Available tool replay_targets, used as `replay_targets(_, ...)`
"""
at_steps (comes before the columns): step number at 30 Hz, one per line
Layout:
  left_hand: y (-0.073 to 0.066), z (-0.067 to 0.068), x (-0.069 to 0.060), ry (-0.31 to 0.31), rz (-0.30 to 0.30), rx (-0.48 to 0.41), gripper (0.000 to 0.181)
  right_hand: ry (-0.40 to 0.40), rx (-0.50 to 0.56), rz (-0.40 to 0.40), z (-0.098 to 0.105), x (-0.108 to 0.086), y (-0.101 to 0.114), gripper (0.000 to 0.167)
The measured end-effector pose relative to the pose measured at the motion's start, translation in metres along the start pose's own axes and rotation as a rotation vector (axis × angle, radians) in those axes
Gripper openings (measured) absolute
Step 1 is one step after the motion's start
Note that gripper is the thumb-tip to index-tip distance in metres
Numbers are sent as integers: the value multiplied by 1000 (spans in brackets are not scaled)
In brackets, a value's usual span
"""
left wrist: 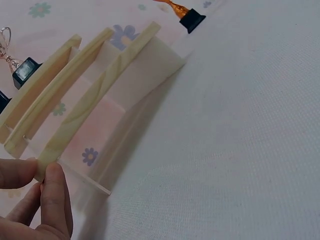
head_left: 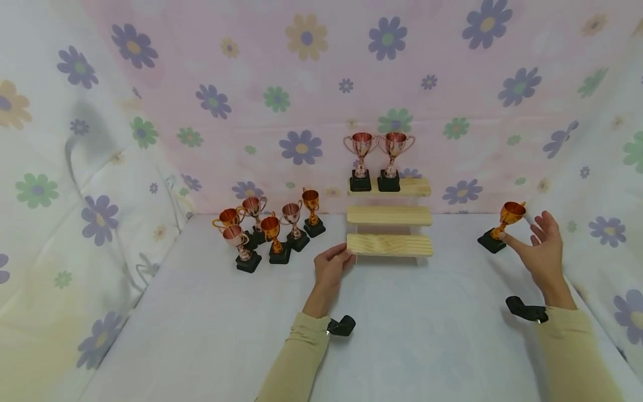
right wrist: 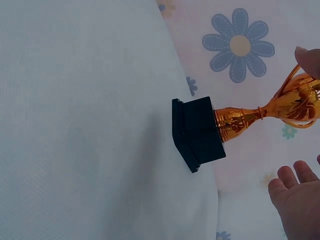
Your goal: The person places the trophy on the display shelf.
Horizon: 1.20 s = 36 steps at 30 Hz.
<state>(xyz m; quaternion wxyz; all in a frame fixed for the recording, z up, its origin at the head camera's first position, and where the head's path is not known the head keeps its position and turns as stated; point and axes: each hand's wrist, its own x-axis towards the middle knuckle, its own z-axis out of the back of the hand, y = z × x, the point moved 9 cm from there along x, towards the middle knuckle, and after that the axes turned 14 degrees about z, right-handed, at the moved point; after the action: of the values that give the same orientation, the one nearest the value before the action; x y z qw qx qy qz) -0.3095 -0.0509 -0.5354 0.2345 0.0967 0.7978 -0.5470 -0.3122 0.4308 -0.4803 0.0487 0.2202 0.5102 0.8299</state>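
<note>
My left hand (head_left: 332,273) pinches the left end of the lowest plank of a three-step wooden display stand (head_left: 389,245). In the left wrist view, thumb and fingers (left wrist: 54,192) meet around that plank's end. At the right, a gold trophy cup (head_left: 512,212) with a black base (right wrist: 202,132) stands on the table. Beside it is my right hand (head_left: 545,251), its thumb by the cup and its fingers spread apart, not closed round it. Whether the thumb touches a handle I cannot tell. Two rose-gold trophies (head_left: 361,145) stand side by side on the top step.
Several gold and rose-gold trophies (head_left: 271,229) cluster on the white table (head_left: 201,335), left of the stand. The stand's middle plank (head_left: 389,215) and lowest plank bear no trophies. Flowered cloth (head_left: 301,84) hangs behind and at both sides.
</note>
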Motion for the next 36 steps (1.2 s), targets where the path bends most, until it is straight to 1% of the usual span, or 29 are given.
replay_targets(2,0,0,0,-3,5,4,32,1,-3,-1,-3,2,-6,97)
replay_targets(4,1,1,-1,-6,14,6,32,-7,10,-14,-5,3,-6,95)
replay_targets(11,-1,0,0,-2,16,8,32,-33,93,-54,-12,0,14,88)
replay_targets(14,-1,0,-1,2,20,3,31,-68,153,-68,-13,1,15,84)
replay_targets(18,0,0,-1,-1,29,5,31,-99,196,-81,-14,3,16,81)
replay_targets(21,1,1,0,-3,38,6,30,-120,209,-102,-16,4,15,79)
replay_targets(23,2,1,1,-1,43,6,30,-148,234,-116,-16,5,15,77)
replay_targets(25,3,1,2,2,51,3,30,-163,223,-123,-17,6,14,75)
replay_targets(28,3,0,1,9,56,-1,30,-177,197,-110,-18,7,16,70)
replay_targets(30,3,0,1,11,60,-2,30,-176,160,-96,-19,9,18,68)
replay_targets(35,3,1,1,-1,60,3,29,-192,147,-80,-24,13,23,66)
replay_targets(36,2,1,0,-4,60,4,29,-202,163,-86,-25,14,23,65)
